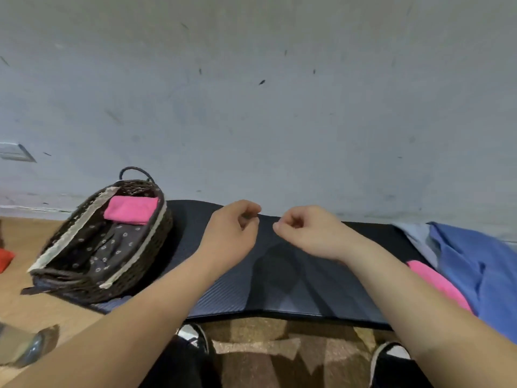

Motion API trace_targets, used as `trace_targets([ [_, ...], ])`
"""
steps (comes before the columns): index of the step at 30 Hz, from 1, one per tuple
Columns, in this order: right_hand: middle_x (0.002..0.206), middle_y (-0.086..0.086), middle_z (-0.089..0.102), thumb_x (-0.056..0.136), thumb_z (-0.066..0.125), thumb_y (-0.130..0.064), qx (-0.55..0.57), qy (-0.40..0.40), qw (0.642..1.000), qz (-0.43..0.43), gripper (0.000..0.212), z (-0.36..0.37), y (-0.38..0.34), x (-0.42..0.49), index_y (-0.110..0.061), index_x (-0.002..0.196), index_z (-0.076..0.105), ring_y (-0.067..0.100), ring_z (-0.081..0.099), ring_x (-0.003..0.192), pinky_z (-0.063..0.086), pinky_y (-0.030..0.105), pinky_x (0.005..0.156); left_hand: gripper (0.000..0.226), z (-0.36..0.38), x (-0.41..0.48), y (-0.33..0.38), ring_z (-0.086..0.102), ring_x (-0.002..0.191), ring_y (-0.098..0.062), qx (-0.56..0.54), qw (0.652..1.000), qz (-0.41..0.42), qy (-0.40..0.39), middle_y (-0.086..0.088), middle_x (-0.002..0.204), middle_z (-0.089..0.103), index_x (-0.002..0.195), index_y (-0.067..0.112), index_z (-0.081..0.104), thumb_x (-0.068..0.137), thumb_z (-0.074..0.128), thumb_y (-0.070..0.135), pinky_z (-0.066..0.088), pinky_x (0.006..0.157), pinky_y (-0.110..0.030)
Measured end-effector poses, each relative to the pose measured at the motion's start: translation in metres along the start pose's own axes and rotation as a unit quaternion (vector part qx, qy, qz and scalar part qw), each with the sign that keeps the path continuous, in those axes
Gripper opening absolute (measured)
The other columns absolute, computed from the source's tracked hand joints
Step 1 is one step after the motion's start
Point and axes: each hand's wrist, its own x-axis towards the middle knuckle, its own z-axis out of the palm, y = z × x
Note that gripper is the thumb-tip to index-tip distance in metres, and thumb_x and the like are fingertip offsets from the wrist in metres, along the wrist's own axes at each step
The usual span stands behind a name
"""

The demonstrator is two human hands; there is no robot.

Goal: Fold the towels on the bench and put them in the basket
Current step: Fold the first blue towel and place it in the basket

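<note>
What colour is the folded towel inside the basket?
Pink: the folded towel in the basket shows clearly in the head view.

A domestic room is suggested, most likely a living space in a home. A plain painted wall (251,107), scuffed and marked, is met by a wood-look floor (33,303), over which a patterned brown rug (265,345) is laid. A dark padded bench (279,289) is set against the wall. A fabric-lined wicker basket (70,282) holding a folded pink towel (130,210) is placed on it. Blue household cloths (475,261) are piled at its right end.
</note>
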Motion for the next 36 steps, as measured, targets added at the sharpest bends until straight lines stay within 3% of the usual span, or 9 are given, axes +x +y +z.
trace_targets([
  [5,0.084,-0.006,0.071,0.09,0.063,-0.055,-0.054,0.053,0.995,0.072,0.032,-0.065,0.085,-0.031,-0.024,0.09,0.07,0.014,0.067,0.082,0.055,0.035,0.078,0.025,0.083,-0.012,0.05,0.065,0.087,0.003,-0.007,0.993,0.046,-0.109,0.02,0.105,0.069,0.117,0.032,0.068,0.097,0.062,0.019,0.05,0.081,-0.013],
  [9,0.091,-0.008,0.072,0.091,0.062,-0.052,-0.03,0.153,0.977,0.147,0.03,-0.103,0.164,-0.056,-0.023,0.091,0.07,0.014,0.067,0.09,0.056,0.037,0.085,0.029,0.136,-0.013,0.078,0.062,0.1,0.008,0.002,0.985,0.067,-0.16,0.02,0.108,0.068,0.121,0.031,0.068,0.099,0.057,0.015,0.049,0.09,-0.01],
  [15,0.079,-0.01,0.063,0.088,0.066,-0.043,-0.057,0.298,0.918,0.254,0.022,-0.153,0.256,-0.085,-0.02,0.087,0.066,0.02,0.062,0.082,0.051,0.035,0.073,0.03,0.188,-0.018,0.107,0.061,0.102,0.012,0.0,0.975,0.071,-0.211,0.019,0.106,0.069,0.123,0.031,0.067,0.098,0.059,0.016,0.049,0.096,-0.014],
  [17,0.077,-0.004,0.059,0.086,0.069,-0.037,-0.06,0.3,0.904,0.298,0.022,-0.158,0.276,-0.093,-0.022,0.079,0.054,0.024,0.059,0.076,0.049,0.035,0.066,0.031,0.201,-0.02,0.113,0.061,0.101,0.013,0.001,0.973,0.074,-0.22,0.019,0.106,0.069,0.123,0.032,0.067,0.097,0.059,0.017,0.048,0.095,-0.013],
  [21,0.057,0.002,0.044,0.085,0.073,-0.021,-0.062,0.281,0.898,0.332,0.043,-0.158,0.305,-0.102,-0.017,0.058,0.04,0.02,0.042,0.053,0.027,0.031,0.048,0.03,0.219,-0.027,0.118,0.062,0.098,0.011,0.009,0.969,0.079,-0.236,0.02,0.107,0.069,0.12,0.035,0.067,0.097,0.061,0.018,0.046,0.087,-0.007],
  [25,0.053,0.005,0.042,0.084,0.063,-0.007,-0.056,0.298,0.887,0.35,0.039,-0.169,0.305,-0.105,-0.014,0.053,0.041,0.025,0.04,0.053,0.03,0.031,0.047,0.028,0.227,-0.033,0.117,0.062,0.098,0.01,0.011,0.968,0.083,-0.238,0.02,0.106,0.069,0.118,0.036,0.068,0.097,0.062,0.018,0.045,0.082,-0.005],
  [28,0.068,0.008,0.059,0.09,0.058,-0.009,-0.026,0.369,0.884,0.286,0.018,-0.175,0.287,-0.111,-0.008,0.072,0.057,0.027,0.054,0.064,0.043,0.032,0.057,0.029,0.232,-0.037,0.116,0.062,0.1,0.01,0.008,0.968,0.082,-0.236,0.019,0.107,0.069,0.121,0.033,0.068,0.097,0.062,0.018,0.045,0.081,-0.003],
  [31,0.075,0.0,0.06,0.098,0.058,-0.017,0.118,0.432,0.884,0.136,0.011,-0.172,0.251,-0.118,-0.009,0.091,0.06,0.012,0.052,0.062,0.039,0.016,0.051,0.036,0.234,-0.038,0.127,0.061,0.1,0.008,0.01,0.969,0.11,-0.222,0.024,0.116,0.062,0.131,0.031,0.062,0.097,0.062,0.018,0.049,0.083,-0.009],
  [36,0.073,-0.011,0.063,0.103,0.057,-0.021,0.237,0.387,0.891,0.006,0.014,-0.162,0.215,-0.125,-0.025,0.09,0.06,0.002,0.056,0.067,0.041,0.02,0.067,0.056,0.238,-0.014,0.164,0.052,0.114,0.009,0.004,0.966,0.206,-0.156,0.021,0.138,0.045,0.148,0.031,0.044,0.097,0.062,0.018,0.047,0.089,-0.015],
])
